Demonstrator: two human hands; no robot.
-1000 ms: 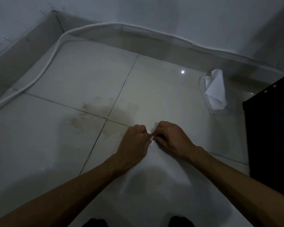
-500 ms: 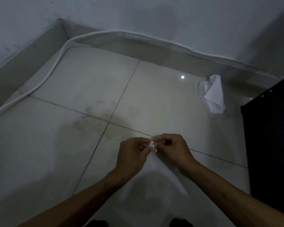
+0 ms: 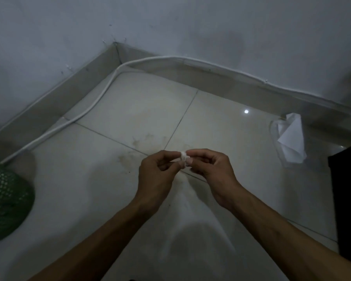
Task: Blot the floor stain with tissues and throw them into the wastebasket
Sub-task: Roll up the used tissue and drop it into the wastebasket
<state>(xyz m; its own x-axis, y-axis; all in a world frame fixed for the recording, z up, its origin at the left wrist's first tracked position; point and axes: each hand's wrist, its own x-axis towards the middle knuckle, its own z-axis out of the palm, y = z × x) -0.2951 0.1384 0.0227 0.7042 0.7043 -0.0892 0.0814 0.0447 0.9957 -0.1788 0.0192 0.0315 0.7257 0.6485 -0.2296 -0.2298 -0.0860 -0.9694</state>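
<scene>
White and small, a tissue wad (image 3: 183, 155) sits in the middle of the frame, pinched between two hands held up over the floor. The left hand (image 3: 156, 175) pinches it from the left with curled fingers and thumb. The right hand (image 3: 211, 167) pinches it from the right the same way. Both bare arms reach in from the bottom of the frame.

Just behind the hands, near where the tile lines cross, is the stain (image 3: 142, 147). It looks like faint brown smudges on the pale floor (image 3: 89, 199). The light is dim, so its edges are hard to make out.

At the left edge of the frame is a green mesh basket (image 3: 6, 201). It stands well apart from the hands. At the right, near the wall, a tissue pack (image 3: 290, 140) lies on the floor with a white sheet sticking out. A black thing (image 3: 346, 199) fills the right edge; I cannot tell what it is. A white cable (image 3: 73, 122) runs along the bottom of the walls.
</scene>
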